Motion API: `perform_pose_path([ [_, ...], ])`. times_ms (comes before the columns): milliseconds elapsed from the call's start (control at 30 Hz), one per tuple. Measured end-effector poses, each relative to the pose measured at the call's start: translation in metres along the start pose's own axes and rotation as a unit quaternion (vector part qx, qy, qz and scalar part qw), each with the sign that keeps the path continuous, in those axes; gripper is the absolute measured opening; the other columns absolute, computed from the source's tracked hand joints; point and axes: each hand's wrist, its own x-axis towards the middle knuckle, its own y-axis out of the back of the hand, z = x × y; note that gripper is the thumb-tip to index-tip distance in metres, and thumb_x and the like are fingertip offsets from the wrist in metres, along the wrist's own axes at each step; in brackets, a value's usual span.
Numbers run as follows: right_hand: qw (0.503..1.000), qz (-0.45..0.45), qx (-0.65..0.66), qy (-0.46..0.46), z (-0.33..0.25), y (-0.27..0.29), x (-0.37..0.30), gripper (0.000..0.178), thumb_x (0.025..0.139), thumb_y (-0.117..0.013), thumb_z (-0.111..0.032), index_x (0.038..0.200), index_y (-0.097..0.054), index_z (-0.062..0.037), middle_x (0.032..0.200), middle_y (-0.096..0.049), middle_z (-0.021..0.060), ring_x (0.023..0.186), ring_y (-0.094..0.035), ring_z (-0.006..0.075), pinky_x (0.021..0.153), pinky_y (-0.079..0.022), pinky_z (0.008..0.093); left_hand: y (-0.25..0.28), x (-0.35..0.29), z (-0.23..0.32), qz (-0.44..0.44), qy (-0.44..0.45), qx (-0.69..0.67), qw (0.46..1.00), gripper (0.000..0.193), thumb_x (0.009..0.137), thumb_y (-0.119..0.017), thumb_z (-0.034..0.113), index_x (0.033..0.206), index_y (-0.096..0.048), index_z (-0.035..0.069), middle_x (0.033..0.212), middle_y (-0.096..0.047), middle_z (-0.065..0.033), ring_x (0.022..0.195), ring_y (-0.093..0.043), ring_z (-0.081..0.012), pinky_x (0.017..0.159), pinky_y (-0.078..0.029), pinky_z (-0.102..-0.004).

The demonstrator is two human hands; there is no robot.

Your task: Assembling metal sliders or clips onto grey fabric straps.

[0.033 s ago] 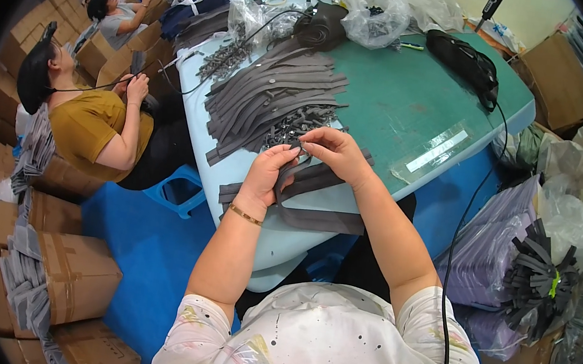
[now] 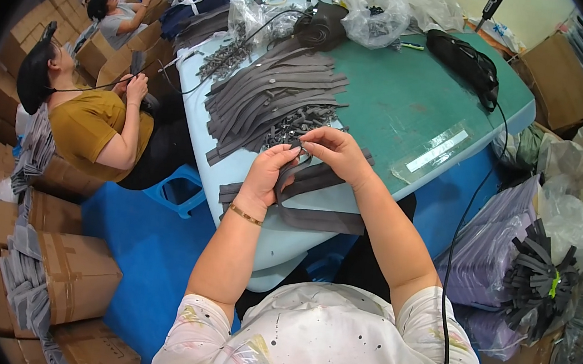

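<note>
Over the near edge of the table, my left hand (image 2: 269, 172) is closed round the end of a dark grey zipper strip (image 2: 281, 186), which hangs down below the fingers. The thumb and forefinger of my right hand (image 2: 334, 152) pinch at the same end; whatever small piece sits between them is too hidden to name. Just beyond the fingertips lies a heap of small dark metal zipper sliders (image 2: 291, 126). Many grey zipper strips (image 2: 258, 95) are fanned out behind it. More strips (image 2: 323, 220) lie beneath my hands along the table edge.
A green mat (image 2: 396, 86) covers the table's right side, with a black pouch (image 2: 463, 65) and clear bags (image 2: 375, 19) at the back. A black cable (image 2: 448, 272) runs down on my right. At left, a co-worker in a mustard shirt (image 2: 100, 128) sits near a blue stool (image 2: 179, 189) and cartons (image 2: 76, 276).
</note>
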Motion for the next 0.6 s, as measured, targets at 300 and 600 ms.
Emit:
perform_pose_path([
  [300, 1.000, -0.014, -0.003, -0.007, -0.001, -0.001, 0.002, 0.023, 0.083, -0.062, -0.006, 0.106, -0.059, -0.0022, 0.099, -0.062, 0.0018, 0.088, -0.057, 0.0086, 0.080, -0.045, 0.0223, -0.012, -0.004, -0.001, 0.035, -0.058, 0.071, 0.995, 0.008, 0.087, -0.059, 0.016, 0.091, -0.058, 0.009, 0.078, -0.058, 0.0031, 0.066, -0.050, -0.0029, 0.055, -0.040, -0.0166],
  [600, 1.000, 0.001, -0.008, -0.026, 0.017, 0.000, 0.005, 0.020, 0.082, -0.065, -0.007, 0.097, -0.052, -0.0037, 0.087, -0.057, -0.0019, 0.082, -0.054, 0.0052, 0.071, -0.045, 0.0213, -0.011, 0.004, -0.012, 0.066, -0.250, 0.123, 0.958, 0.010, 0.087, -0.057, 0.009, 0.097, -0.054, 0.006, 0.084, -0.057, 0.0010, 0.074, -0.053, -0.0043, 0.062, -0.040, -0.0150],
])
